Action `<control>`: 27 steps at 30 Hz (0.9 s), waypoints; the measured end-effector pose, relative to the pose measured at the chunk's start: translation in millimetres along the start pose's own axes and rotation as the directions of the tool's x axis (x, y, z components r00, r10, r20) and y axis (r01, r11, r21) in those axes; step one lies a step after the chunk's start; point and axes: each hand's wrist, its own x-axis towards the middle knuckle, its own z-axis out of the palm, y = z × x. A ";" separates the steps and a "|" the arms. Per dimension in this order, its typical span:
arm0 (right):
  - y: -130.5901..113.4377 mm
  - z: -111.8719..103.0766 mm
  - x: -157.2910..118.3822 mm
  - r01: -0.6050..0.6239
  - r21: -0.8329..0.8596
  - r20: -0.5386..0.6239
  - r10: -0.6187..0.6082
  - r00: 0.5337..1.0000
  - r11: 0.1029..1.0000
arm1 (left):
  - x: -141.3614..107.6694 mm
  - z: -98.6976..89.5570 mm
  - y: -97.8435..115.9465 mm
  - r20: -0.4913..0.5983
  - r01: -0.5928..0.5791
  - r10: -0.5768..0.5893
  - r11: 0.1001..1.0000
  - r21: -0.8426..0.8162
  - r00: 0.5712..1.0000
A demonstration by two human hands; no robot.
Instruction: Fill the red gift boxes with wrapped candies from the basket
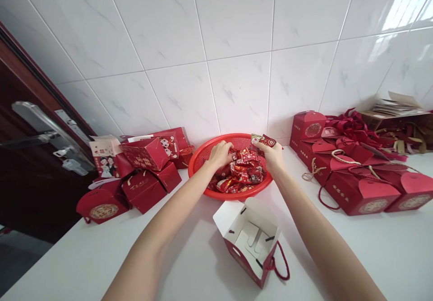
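A red plastic basket (195, 162) holds a heap of candies in red wrappers (241, 172). My left hand (220, 154) reaches over its left side, fingers curled in, with a bit of red wrapper at the fingertips. At the basket's right rim, my right hand (273, 156) is closed on wrapped candies (265, 141), one dark red and one greenish. Nearer to me stands an open gift box (243, 258), dark red outside and white inside, with nothing in it but its folded bottom flaps. A dark red cord handle (286, 265) hangs at its right.
Several red gift boxes (145, 190) are piled at the left, near a dark door with a metal handle (43, 138). More closed red boxes (360, 190) with cord handles stand at the right. Behind them lie red ribbons (353, 127) and a cardboard box (394, 111). White wall tiles (237, 84) rise behind the basket.
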 end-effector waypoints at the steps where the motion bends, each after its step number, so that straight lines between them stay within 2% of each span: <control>1: -0.6 0.2 -0.6 0.000 0.000 0.003 0.000 1.000 1.000 | -1.9 -0.3 1.6 0.023 -0.064 0.067 0.994 -0.091 0.997; 2: -1.0 0.3 -1.2 0.000 -0.003 0.004 0.000 1.000 1.000 | -4.5 1.1 5.4 0.076 -0.148 0.166 0.968 -0.202 0.983; 3: -1.2 0.1 -1.7 0.004 -0.010 0.006 -0.004 1.000 1.000 | -7.6 3.8 11.0 0.143 -0.234 0.289 0.921 -0.312 0.947; 4: -1.3 -0.2 -2.2 0.012 -0.019 0.011 -0.012 1.000 1.000 | -10.7 7.6 17.2 0.212 -0.305 0.410 0.866 -0.396 0.887; 6: -0.9 -1.0 -3.0 0.033 -0.032 0.029 -0.032 0.999 0.999 | -15.3 15.2 28.0 0.314 -0.403 0.556 0.804 -0.436 0.770; 7: -0.5 -1.4 -3.2 0.042 -0.039 0.041 -0.041 0.998 0.998 | -16.2 17.7 30.9 0.340 -0.436 0.572 0.806 -0.400 0.746; 8: -0.2 -1.6 -3.4 0.049 -0.044 0.053 -0.046 0.998 0.998 | -15.8 18.8 31.6 0.356 -0.447 0.551 0.829 -0.335 0.755; 9: 0.1 -1.7 -3.4 0.049 -0.046 0.061 -0.046 0.997 0.998 | -14.3 18.4 29.8 0.362 -0.431 0.496 0.867 -0.248 0.789; 11: 0.6 -1.5 -3.5 0.036 -0.042 0.068 -0.033 0.997 0.998 | -9.4 13.5 20.9 0.330 -0.332 0.328 0.942 -0.046 0.885; 13: 0.6 -1.0 -3.9 0.011 -0.032 0.079 -0.009 0.997 0.999 | -4.5 6.4 9.0 0.242 -0.201 0.172 0.974 0.102 0.955; 14: 0.5 -0.8 -4.1 -0.002 -0.030 0.086 0.004 0.996 1.000 | -2.9 3.4 3.7 0.196 -0.155 0.126 0.979 0.136 0.972; 16: 0.4 -0.3 -4.5 -0.021 -0.026 0.097 0.024 0.995 0.999 | -1.9 -0.1 -2.9 0.132 -0.130 0.113 0.983 0.128 0.985; 19: 0.9 -0.2 -4.4 -0.016 -0.025 0.085 0.018 0.996 1.000 | -4.1 1.2 -1.2 0.177 -0.228 0.230 0.973 -0.030 0.957; 22: 1.8 -0.3 -4.3 -0.002 -0.037 0.061 0.005 0.998 0.999 | -7.3 4.8 7.6 0.330 -0.306 0.361 0.929 -0.209 0.872; 25: 1.4 -0.4 -5.2 -0.014 -0.030 0.071 0.016 0.997 0.999 | -9.9 5.7 14.2 0.472 -0.317 0.381 0.924 -0.213 0.795; 27: 0.3 -0.4 -6.2 -0.016 -0.032 0.083 0.018 0.996 0.999 | -11.2 4.8 15.7 0.517 -0.315 0.344 0.938 -0.147 0.784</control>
